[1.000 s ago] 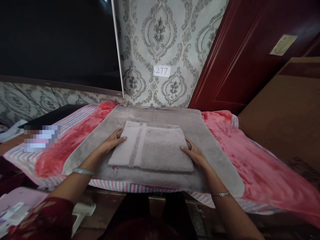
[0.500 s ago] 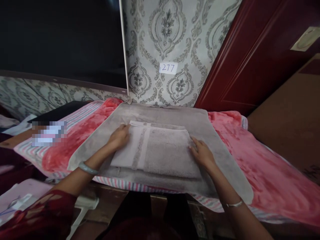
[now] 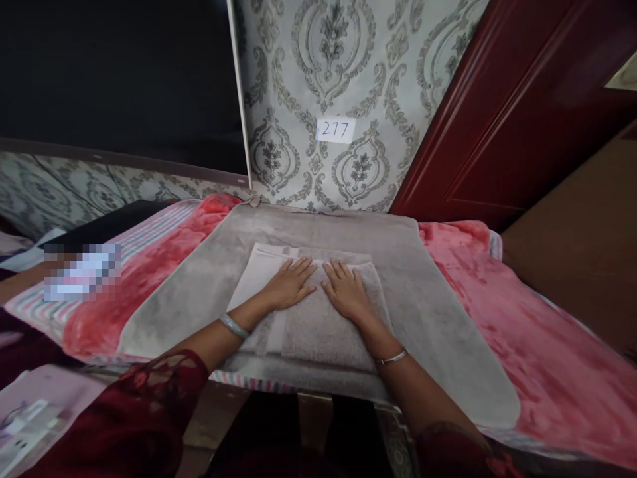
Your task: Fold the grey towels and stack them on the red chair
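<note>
The left hand [image 3: 291,284] lies flat, palm down, on a folded grey towel [image 3: 323,335]. Its grip is open, the fingers are spread a little, and it holds nothing. The right hand [image 3: 348,292] lies just beside it on the same towel, palm down too, with its grip open and its fingers stretched out. The two hands are close together, thumb next to thumb, but I cannot tell if they touch. The folded towel is right under both grips and sticks out past them on each side. It has a pale band [image 3: 259,272] just left of the left grip. Under the folded towel lies a big grey towel [image 3: 438,299], spread out flat and reaching well past both grips. Under that is a fluffy pink blanket [image 3: 527,332], which shows well to the right of the right grip and also to the left of the left grip. A striped sheet [image 3: 149,229] peeks out far to the left. The left wrist wears a pale bangle [image 3: 233,325], and the right wrist wears a thin silver bracelet [image 3: 393,358]. Straight ahead of the grips, on a wall with grey swirly wallpaper [image 3: 318,60], is a small paper label [image 3: 336,129] that says 277. A dark red door [image 3: 497,119] stands ahead and to the right, and a big black screen [image 3: 119,73] is ahead and to the left.
</note>
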### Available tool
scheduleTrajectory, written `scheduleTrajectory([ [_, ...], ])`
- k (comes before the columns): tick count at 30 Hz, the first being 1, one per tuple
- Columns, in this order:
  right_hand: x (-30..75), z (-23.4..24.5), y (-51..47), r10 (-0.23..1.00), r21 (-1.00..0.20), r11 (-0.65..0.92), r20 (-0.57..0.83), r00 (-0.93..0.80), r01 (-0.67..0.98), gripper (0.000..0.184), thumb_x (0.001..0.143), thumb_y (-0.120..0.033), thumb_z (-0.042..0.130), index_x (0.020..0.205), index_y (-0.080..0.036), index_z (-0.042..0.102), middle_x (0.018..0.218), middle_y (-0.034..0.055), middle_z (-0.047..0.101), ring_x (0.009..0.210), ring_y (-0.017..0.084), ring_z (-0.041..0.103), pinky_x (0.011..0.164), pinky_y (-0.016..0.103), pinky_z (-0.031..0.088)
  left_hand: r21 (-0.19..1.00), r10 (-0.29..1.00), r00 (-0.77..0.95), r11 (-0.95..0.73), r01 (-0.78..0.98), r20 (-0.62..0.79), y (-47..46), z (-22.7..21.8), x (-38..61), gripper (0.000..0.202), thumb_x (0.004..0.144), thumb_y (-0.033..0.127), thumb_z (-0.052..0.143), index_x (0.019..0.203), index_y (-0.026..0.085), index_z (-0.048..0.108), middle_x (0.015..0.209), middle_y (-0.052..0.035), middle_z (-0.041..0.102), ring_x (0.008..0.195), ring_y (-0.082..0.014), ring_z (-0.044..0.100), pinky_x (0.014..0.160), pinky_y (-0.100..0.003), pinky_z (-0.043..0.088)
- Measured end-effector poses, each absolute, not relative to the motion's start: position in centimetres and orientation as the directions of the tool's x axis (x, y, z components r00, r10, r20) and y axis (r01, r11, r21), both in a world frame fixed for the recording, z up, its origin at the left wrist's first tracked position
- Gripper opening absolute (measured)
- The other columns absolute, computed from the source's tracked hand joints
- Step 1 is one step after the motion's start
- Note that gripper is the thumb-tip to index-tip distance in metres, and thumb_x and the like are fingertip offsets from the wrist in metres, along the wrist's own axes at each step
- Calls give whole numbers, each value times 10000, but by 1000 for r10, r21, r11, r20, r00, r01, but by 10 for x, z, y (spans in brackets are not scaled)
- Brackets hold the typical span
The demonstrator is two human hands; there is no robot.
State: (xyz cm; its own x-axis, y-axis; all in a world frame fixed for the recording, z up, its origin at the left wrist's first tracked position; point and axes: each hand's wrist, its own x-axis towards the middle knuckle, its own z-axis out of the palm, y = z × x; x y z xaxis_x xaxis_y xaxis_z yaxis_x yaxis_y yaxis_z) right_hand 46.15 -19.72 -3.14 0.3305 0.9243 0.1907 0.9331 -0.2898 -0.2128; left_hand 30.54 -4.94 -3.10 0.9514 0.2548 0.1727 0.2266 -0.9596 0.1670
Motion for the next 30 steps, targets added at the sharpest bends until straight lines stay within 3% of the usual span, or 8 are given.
scheduleTrajectory([
  [5, 461, -26, -196, 918, -206, -322, 169, 357, 924, 587, 1043, -409, 317, 1588, -196, 348, 1667, 91, 281, 1546, 261, 202, 1236, 523, 137, 152, 296, 941, -950, 272, 166, -54, -23, 307, 648, 1016, 539, 367, 1585, 230, 336, 1665, -120, 271, 1552, -272, 213, 1263, -521, 143],
  [12, 472, -21, -202, 897, -151, -421, 75, 435, 894, 637, 1047, -458, 290, 1610, -160, 287, 1686, 110, 206, 1561, 244, 141, 1244, 476, 118, 102, 481, 866, -876, 470, 137, -45, -14, 291, 632, 1024, 522, 339, 1584, 229, 349, 1661, -87, 290, 1558, -285, 187, 1260, -549, 120],
  [18, 505, -16, -231, 820, -148, -567, -12, 572, 810, 661, 1050, -461, 259, 1635, -164, 177, 1706, 95, 93, 1568, 254, 101, 1231, 544, 162, 107, 634, 766, -773, 625, 105, -28, -9, 262, 618, 1036, 480, 297, 1603, 235, 298, 1689, -85, 204, 1568, -276, 141, 1250, -544, 153],
  [22, 498, 0, -238, 785, -141, -613, 0, 619, 778, 645, 1045, -435, 291, 1614, -133, 261, 1697, 123, 138, 1566, 315, 70, 1216, 621, 124, 127, 683, 726, -730, 672, 82, -26, -10, 258, 644, 1034, 485, 294, 1616, 213, 254, 1698, -107, 159, 1571, -284, 124, 1240, -538, 188],
  [24, 470, 8, -231, 807, -169, -569, 71, 586, 804, 642, 1039, -437, 327, 1613, -153, 276, 1692, 135, 164, 1566, 334, 52, 1211, 633, 107, 123, 683, 725, -730, 673, 87, -26, -11, 259, 645, 1031, 489, 304, 1614, 218, 262, 1698, -106, 163, 1571, -287, 125, 1240, -534, 192],
  [26, 430, 8, -221, 882, -223, -421, 126, 454, 879, 647, 1035, -461, 355, 1629, -234, 235, 1695, 110, 173, 1567, 317, 77, 1214, 617, 115, 121, 678, 729, -735, 667, 95, -25, -12, 260, 649, 1028, 494, 308, 1614, 217, 265, 1698, -105, 168, 1571, -284, 126, 1237, -525, 206],
  [28, 393, 2, -213, 961, -261, -226, 100, 259, 939, 631, 1034, -505, 349, 1619, -285, 263, 1696, 75, 182, 1565, 282, 117, 1227, 579, 121, 120, 673, 733, -739, 663, 102, -25, -13, 260, 652, 1028, 491, 305, 1614, 208, 263, 1698, -107, 169, 1571, -280, 127, 1234, -515, 220],
  [30, 373, -6, -210, 987, -271, -125, 63, 147, 955, 640, 1033, -551, 325, 1606, -266, 307, 1695, 71, 186, 1565, 266, 123, 1239, 545, 105, 117, 671, 734, -742, 661, 106, -24, -13, 259, 650, 1028, 482, 301, 1613, 200, 266, 1698, -107, 170, 1570, -278, 132, 1230, -510, 234],
])
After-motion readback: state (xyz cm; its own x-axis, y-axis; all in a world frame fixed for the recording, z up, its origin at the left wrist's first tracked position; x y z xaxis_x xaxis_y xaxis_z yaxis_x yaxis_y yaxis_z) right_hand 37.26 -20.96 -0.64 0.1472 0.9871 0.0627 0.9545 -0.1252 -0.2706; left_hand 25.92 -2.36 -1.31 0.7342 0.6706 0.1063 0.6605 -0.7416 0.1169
